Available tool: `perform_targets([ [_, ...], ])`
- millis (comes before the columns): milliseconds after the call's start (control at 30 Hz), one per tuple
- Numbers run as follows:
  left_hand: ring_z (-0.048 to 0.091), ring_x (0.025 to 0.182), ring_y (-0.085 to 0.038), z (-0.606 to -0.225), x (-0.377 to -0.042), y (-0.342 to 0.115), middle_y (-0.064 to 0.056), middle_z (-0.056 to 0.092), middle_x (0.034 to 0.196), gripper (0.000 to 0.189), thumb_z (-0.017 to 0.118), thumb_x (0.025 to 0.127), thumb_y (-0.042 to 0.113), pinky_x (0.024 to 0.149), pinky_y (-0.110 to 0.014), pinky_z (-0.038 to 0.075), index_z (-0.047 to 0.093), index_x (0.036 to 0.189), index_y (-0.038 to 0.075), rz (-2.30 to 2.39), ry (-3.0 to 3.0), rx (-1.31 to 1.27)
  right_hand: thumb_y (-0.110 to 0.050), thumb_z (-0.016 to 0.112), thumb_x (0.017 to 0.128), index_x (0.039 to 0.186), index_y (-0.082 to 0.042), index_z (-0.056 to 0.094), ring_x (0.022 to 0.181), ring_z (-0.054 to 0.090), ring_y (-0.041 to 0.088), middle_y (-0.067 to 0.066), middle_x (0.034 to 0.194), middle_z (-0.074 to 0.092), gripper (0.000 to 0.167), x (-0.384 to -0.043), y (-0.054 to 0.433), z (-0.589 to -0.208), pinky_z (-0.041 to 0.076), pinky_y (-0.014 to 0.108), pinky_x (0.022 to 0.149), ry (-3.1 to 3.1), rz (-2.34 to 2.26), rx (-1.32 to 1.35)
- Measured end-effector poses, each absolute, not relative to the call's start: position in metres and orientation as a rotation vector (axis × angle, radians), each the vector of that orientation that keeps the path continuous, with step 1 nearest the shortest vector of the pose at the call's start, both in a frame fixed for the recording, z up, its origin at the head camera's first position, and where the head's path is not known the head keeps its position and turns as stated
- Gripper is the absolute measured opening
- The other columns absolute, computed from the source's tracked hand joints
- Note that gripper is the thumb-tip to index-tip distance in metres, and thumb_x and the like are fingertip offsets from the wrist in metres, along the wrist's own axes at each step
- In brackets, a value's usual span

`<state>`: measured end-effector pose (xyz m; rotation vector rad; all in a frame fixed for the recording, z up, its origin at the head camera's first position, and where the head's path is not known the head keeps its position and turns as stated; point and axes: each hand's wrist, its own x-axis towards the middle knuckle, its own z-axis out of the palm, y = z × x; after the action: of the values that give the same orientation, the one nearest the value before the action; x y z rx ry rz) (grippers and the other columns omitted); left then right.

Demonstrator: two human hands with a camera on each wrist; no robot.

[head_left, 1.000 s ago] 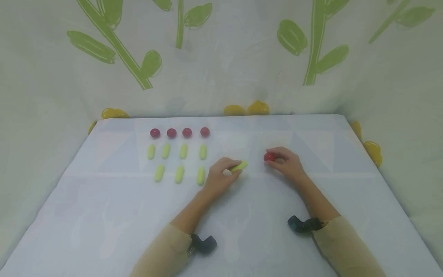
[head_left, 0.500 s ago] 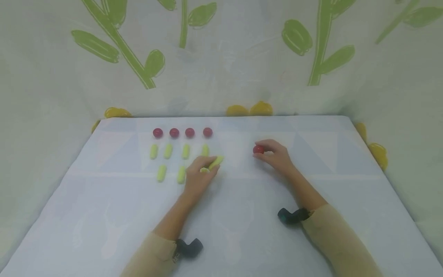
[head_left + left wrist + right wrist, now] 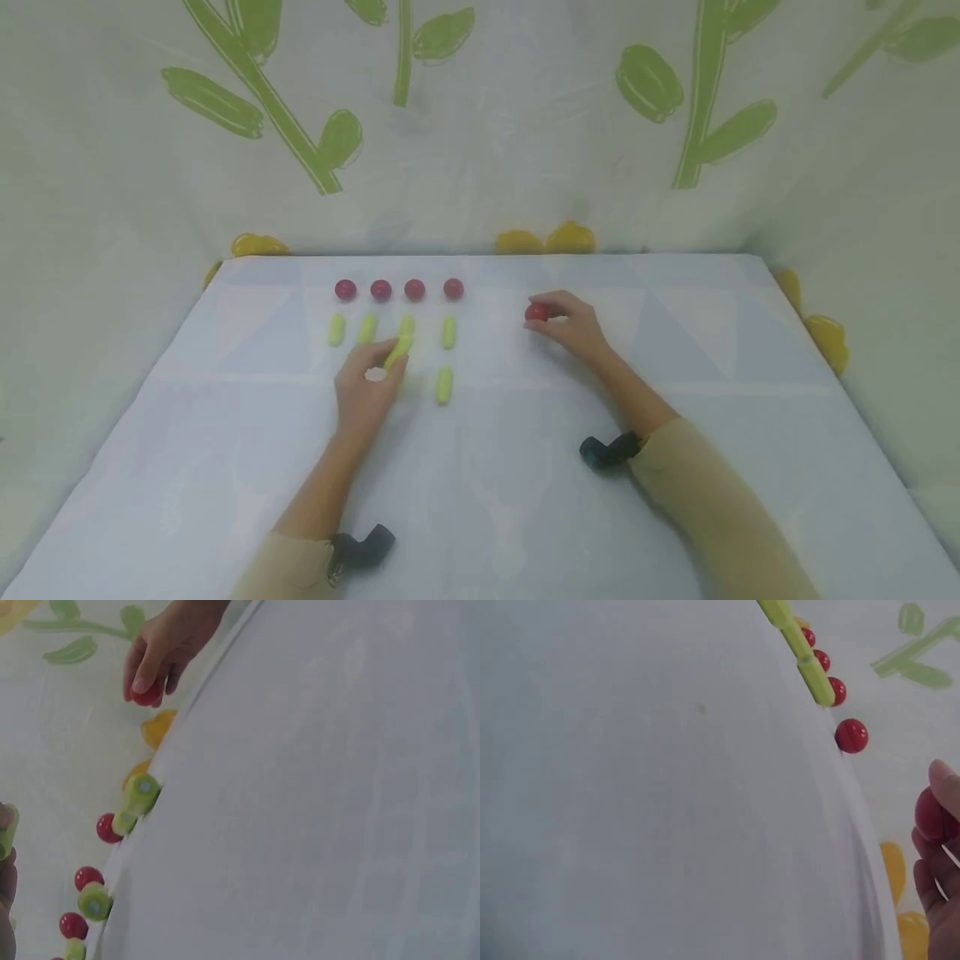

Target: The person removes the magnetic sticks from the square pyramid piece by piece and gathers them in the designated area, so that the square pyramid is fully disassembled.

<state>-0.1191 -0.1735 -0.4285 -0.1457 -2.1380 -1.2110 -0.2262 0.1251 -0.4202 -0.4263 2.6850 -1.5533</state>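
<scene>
My left hand (image 3: 366, 387) pinches a short light green cylinder (image 3: 399, 352) between thumb and fingers, tilted above the rows in the head view. Under and behind that hand, part of the lower row is hidden; one cylinder (image 3: 444, 386) of it shows to the right. Farther back lie several more green cylinders, such as the rightmost cylinder (image 3: 449, 332). Behind them runs a row of several red balls (image 3: 415, 289). My right hand (image 3: 573, 327) holds another red ball (image 3: 536, 312) by its fingertips, right of the row. The right wrist view shows this held ball (image 3: 930, 816) with a seam.
Everything lies on a pale cloth-covered table (image 3: 510, 467). A light curtain with green leaf prints (image 3: 649, 83) hangs behind the far edge. A dark wrist camera (image 3: 363, 547) sits on the left wrist, another dark camera (image 3: 609, 452) on the right.
My left hand has carried the green cylinder leftwards over the rows, uncovering the rightmost lower one. My right hand has moved left and slightly farther away with its red ball.
</scene>
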Motion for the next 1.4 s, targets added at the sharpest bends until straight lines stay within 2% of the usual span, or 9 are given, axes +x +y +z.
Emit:
perform_targets([
  [200, 0.052, 0.084, 0.006, -0.428, -0.111, -0.204, -0.015, 0.066, 0.094, 0.025, 0.072, 0.078, -0.004, 0.077, -0.008, 0.042, 0.067, 0.103, -0.002, -1.163, -2.106, -0.053, -0.031, 0.072, 0.084, 0.125, -0.017, 0.060, 0.109, 0.055, 0.021, 0.002, 0.118, 0.060, 0.045, -0.242, 0.112, -0.425, 0.049, 0.038, 0.092, 2.688, -1.513, -0.349],
  [333, 0.052, 0.083, 0.007, -0.428, -0.106, -0.222, -0.016, 0.065, 0.096, 0.025, 0.071, 0.079, -0.001, 0.073, -0.009, 0.043, 0.067, 0.104, -0.002, -1.156, -2.126, 0.043, -0.030, 0.072, 0.084, 0.125, -0.016, 0.059, 0.110, 0.054, 0.020, 0.002, 0.118, 0.060, 0.045, -0.252, 0.106, -0.426, 0.049, 0.037, 0.093, 2.688, -1.510, -0.343],
  [467, 0.053, 0.086, 0.003, -0.434, -0.101, -0.244, -0.010, 0.064, 0.103, 0.028, 0.070, 0.084, 0.011, 0.069, -0.009, 0.043, 0.065, 0.111, 0.003, -1.228, -2.220, 0.283, -0.028, 0.072, 0.084, 0.124, -0.013, 0.060, 0.109, 0.056, 0.023, 0.006, 0.117, 0.059, 0.044, -0.259, 0.099, -0.427, 0.050, 0.037, 0.093, 2.673, -1.509, -0.382],
  [633, 0.054, 0.096, -0.007, -0.446, -0.099, -0.266, -0.004, 0.062, 0.113, 0.034, 0.066, 0.088, 0.025, 0.076, -0.009, 0.043, 0.063, 0.119, 0.010, -1.259, -2.335, 0.604, -0.026, 0.073, 0.084, 0.123, -0.012, 0.060, 0.107, 0.057, 0.023, 0.007, 0.117, 0.060, 0.044, -0.267, 0.091, -0.432, 0.049, 0.036, 0.093, 2.685, -1.497, -0.373],
  [800, 0.058, 0.102, -0.017, -0.457, -0.103, -0.273, -0.007, 0.066, 0.114, 0.035, 0.066, 0.088, 0.025, 0.082, -0.017, 0.045, 0.062, 0.120, 0.012, -1.263, -2.375, 0.643, -0.028, 0.072, 0.084, 0.127, -0.016, 0.057, 0.108, 0.055, 0.021, 0.005, 0.120, 0.059, 0.047, -0.275, 0.080, -0.431, 0.048, 0.036, 0.094, 2.656, -1.523, -0.272],
  [967, 0.059, 0.112, -0.025, -0.455, -0.106, -0.273, -0.011, 0.064, 0.116, 0.037, 0.066, 0.088, 0.022, 0.094, -0.037, 0.048, 0.060, 0.122, 0.010, -1.243, -2.445, 0.655, -0.029, 0.073, 0.083, 0.129, -0.016, 0.056, 0.112, 0.053, 0.021, 0.004, 0.122, 0.058, 0.050, -0.284, 0.065, -0.431, 0.045, 0.035, 0.099, 2.632, -1.563, -0.217],
  [1033, 0.058, 0.113, -0.028, -0.452, -0.105, -0.273, -0.014, 0.063, 0.118, 0.038, 0.065, 0.088, 0.020, 0.095, -0.041, 0.047, 0.059, 0.123, 0.009, -1.240, -2.466, 0.653, -0.027, 0.073, 0.083, 0.129, -0.016, 0.056, 0.114, 0.053, 0.020, 0.004, 0.122, 0.059, 0.050, -0.288, 0.058, -0.432, 0.044, 0.035, 0.100, 2.631, -1.568, -0.213],
  [1267, 0.058, 0.110, -0.028, -0.456, -0.107, -0.276, -0.014, 0.063, 0.118, 0.039, 0.064, 0.088, 0.022, 0.091, -0.040, 0.047, 0.058, 0.124, 0.008, -1.212, -2.483, 0.662, -0.026, 0.074, 0.083, 0.128, -0.016, 0.056, 0.113, 0.053, 0.018, 0.002, 0.119, 0.060, 0.050, -0.297, 0.046, -0.438, 0.043, 0.034, 0.102, 2.644, -1.551, -0.158],
  [1400, 0.058, 0.109, -0.027, -0.459, -0.109, -0.276, -0.013, 0.062, 0.119, 0.043, 0.065, 0.088, 0.026, 0.090, -0.039, 0.048, 0.056, 0.126, 0.009, -1.237, -2.491, 0.672, -0.024, 0.073, 0.083, 0.128, -0.016, 0.057, 0.115, 0.054, 0.019, 0.003, 0.122, 0.060, 0.049, -0.298, 0.044, -0.439, 0.043, 0.034, 0.102, 2.637, -1.573, -0.137],
])
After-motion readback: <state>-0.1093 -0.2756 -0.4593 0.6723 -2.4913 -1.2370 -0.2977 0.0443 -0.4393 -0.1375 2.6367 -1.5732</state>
